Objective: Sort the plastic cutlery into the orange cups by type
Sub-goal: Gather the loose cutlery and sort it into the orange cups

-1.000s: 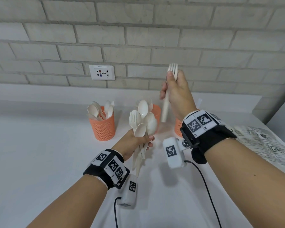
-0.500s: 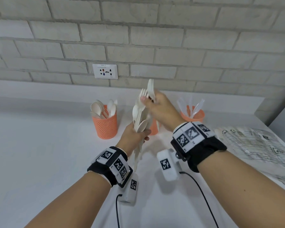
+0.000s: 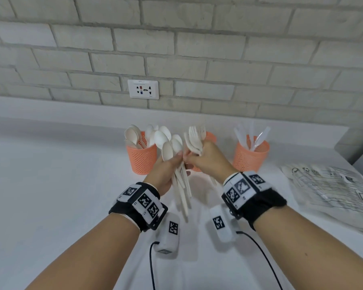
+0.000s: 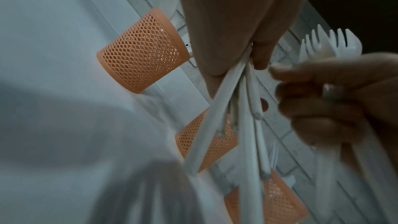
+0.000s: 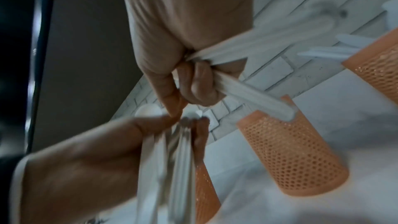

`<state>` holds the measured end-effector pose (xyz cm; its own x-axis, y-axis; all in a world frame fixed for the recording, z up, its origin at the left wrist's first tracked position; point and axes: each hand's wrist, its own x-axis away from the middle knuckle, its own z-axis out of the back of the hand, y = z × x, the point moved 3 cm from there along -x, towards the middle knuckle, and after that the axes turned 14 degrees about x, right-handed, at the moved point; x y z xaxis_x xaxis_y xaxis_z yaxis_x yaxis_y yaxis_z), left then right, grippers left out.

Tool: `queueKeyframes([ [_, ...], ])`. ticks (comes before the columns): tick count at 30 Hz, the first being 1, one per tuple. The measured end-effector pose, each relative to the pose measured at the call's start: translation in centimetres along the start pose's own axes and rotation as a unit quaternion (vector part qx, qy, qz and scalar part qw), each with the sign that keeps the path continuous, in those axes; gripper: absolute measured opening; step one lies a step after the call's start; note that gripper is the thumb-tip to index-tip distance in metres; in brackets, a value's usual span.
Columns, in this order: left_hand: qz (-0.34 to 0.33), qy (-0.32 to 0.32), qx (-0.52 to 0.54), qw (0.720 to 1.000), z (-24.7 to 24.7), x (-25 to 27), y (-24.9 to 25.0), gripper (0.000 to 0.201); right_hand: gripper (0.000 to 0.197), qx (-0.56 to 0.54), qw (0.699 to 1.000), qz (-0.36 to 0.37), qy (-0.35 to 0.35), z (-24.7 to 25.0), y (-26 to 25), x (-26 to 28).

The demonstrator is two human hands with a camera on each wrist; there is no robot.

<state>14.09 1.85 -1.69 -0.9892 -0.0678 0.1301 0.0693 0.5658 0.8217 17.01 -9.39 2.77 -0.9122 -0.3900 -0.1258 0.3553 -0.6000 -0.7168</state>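
Plastic spoons (image 3: 172, 150) fist-held in my left hand (image 3: 166, 174) | right hand (image 3: 208, 160) grips forks (image 3: 195, 139) | risk: tangled handles, forks drop onto table (image 3: 50, 206).

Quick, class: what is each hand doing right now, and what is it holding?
Left hand: closed, gripping a bunch of white spoons by the handles.
Right hand: closed, fingers curled round several white forks.

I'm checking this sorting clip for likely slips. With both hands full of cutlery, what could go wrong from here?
1. The left hand grips a loose spoon bundle by fanned-out handles; one may slide free.
2. The right hand holds several forks touching that bundle, so pulling away might drag a spoon along.
3. The middle orange cup sits hidden behind the hands, and could be knocked.
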Motion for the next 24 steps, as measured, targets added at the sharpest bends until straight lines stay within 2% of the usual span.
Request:
queueKeyframes([
  [2,0.002,-0.001,0.033,0.999,-0.2,-0.1,0.4,0.027,0.004,0.028,0.999,0.016,-0.022,-1.2,0.3,0.5],
  [5,0.004,0.003,0.051,0.999,-0.4,-0.1,0.7,0.030,0.012,0.036,0.999,0.015,0.002,-1.7,0.5,0.6],
  [8,0.008,-0.013,0.068,0.998,-0.8,0.0,0.9,0.029,0.005,0.030,0.999,0.023,0.024,-1.5,0.4,0.5],
  [12,0.011,-0.027,0.093,0.995,-1.2,0.1,1.3,0.032,0.007,0.026,0.999,0.026,0.023,-1.1,0.7,0.4],
  [14,0.007,-0.023,0.097,0.995,-1.2,0.2,1.4,0.032,0.022,0.044,0.998,0.034,0.020,-1.2,0.7,0.4],
  [18,-0.021,-0.015,0.107,0.994,-0.8,0.1,1.5,0.029,0.024,0.022,0.999,0.043,0.017,-1.3,0.7,0.4],
  [20,-0.032,-0.021,0.079,0.996,-0.9,0.0,1.7,0.027,0.007,-0.034,0.999,0.022,0.010,-1.2,0.7,0.2],
  [22,-0.045,-0.026,0.033,0.998,-0.9,-0.1,1.8,0.026,0.012,-0.082,0.996,-0.004,0.038,-0.5,0.6,-0.1],
  [24,-0.053,-0.017,-0.009,0.998,-0.8,-0.2,1.8,0.022,0.010,-0.100,0.990,0.005,0.099,0.4,-0.2,-0.5],
])
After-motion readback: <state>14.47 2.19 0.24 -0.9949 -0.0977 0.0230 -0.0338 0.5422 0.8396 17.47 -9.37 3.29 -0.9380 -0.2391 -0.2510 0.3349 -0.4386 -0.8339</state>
